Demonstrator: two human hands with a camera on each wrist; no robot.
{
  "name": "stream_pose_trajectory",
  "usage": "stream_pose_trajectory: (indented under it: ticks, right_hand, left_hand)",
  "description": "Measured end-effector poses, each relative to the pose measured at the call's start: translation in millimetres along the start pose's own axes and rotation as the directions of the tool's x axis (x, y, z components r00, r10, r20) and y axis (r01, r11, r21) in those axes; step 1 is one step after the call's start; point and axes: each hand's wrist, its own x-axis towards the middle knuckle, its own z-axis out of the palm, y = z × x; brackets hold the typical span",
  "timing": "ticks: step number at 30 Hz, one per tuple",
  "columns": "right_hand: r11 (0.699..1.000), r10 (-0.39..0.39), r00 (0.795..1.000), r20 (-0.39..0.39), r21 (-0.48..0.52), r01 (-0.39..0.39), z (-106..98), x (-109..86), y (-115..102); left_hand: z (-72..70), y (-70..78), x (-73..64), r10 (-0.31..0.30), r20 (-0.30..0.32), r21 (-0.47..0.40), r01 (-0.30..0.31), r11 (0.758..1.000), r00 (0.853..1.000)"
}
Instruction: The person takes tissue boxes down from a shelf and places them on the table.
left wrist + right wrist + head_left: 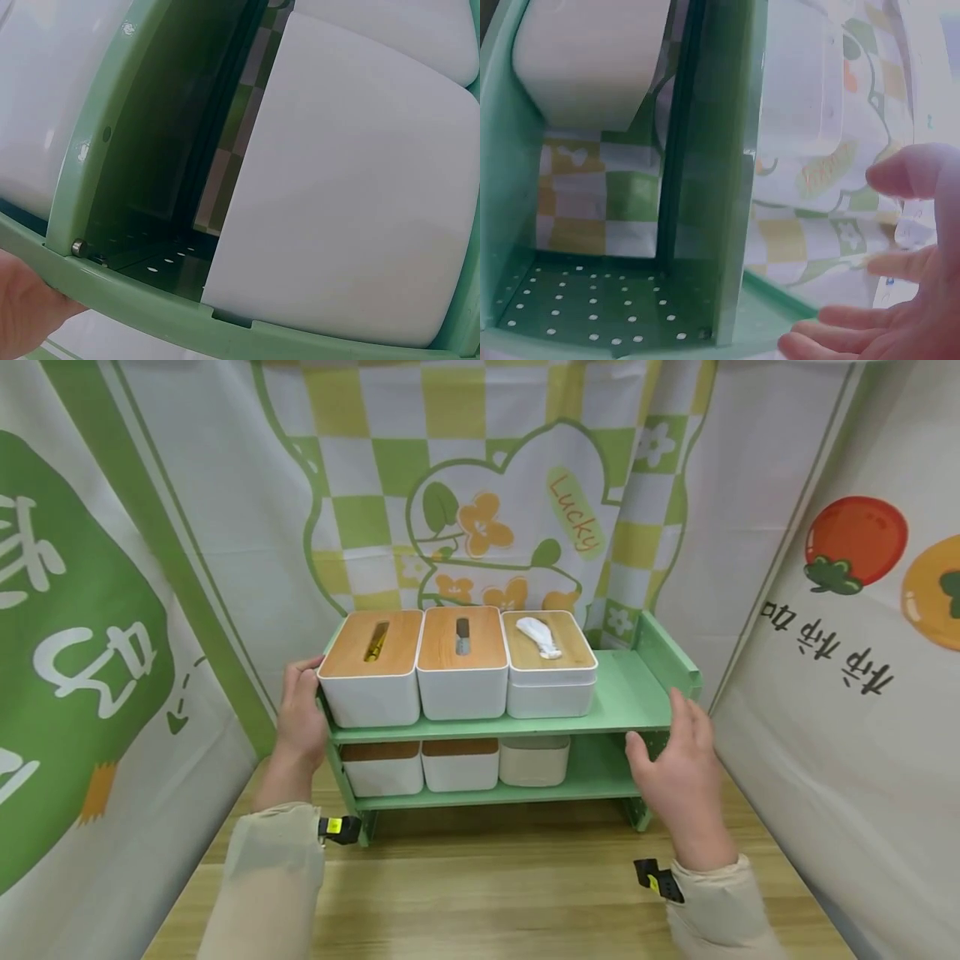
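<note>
A green two-tier shelf stands on the wooden table. My left hand grips its left side panel, fingers bent at the panel's upper edge; in the left wrist view part of that hand shows outside the panel. On the upper tier sit three white boxes: the left box and middle box have slotted wooden lids, and from the right box a white tissue sticks out. My right hand, fingers spread and holding nothing, is by the shelf's right end.
On the lower tier are two white boxes with brown tops and a cream bin. Behind the shelf hangs a checked curtain. Printed cloth walls stand on both sides. The wooden table extends in front.
</note>
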Motion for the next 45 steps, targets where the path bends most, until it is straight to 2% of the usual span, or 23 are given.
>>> stream_pose_trajectory:
  ticks: [3, 9, 21, 27, 31, 37, 45]
  right_hand:
    - [0.998, -0.057, 0.998, -0.011, 0.002, 0.057, 3.3, 3.7, -5.4]
    - [0.990, -0.137, 0.990, 0.016, 0.018, 0.137, 9.3, 15.1, -11.2]
    - [0.979, -0.198, 0.976, 0.089, 0.066, 0.193, 30.5, 35.4, -17.3]
    - [0.969, -0.234, 0.968, 0.089, 0.105, 0.225, 38.7, 43.2, -22.4]
    - [0.966, -0.241, 0.965, 0.100, 0.117, 0.229, 42.4, 47.8, -27.2]
    - [0.964, -0.249, 0.961, 0.122, 0.129, 0.233, 46.3, 55.0, -35.9]
    - [0.981, -0.189, 0.965, 0.181, 0.078, 0.177, 55.3, 65.7, -41.5]
  left_hand:
    - [0.4, -0.7, 0.8, 0.003, -0.004, 0.001, -0.003, 1.000, 1.000]
    - [0.7, 0.1, 1.7, -0.003, 0.000, 0.016, 0.003, 1.000, 1.000]
    - [2.1, -1.5, 3.8, -0.009, -0.005, 0.017, 0.009, 1.000, 1.000]
    - [2.4, -3.0, 3.6, 0.018, -0.007, 0.010, -0.018, 1.000, 1.000]
    - [2.6, -4.1, 3.2, 0.046, -0.015, 0.018, -0.046, 0.999, 0.999]
    - [1.6, -5.3, 2.2, 0.032, -0.019, -0.002, -0.032, 0.999, 0.999]
    - [1.0, -7.7, 4.5, 0.014, -0.012, -0.010, -0.014, 1.000, 1.000]
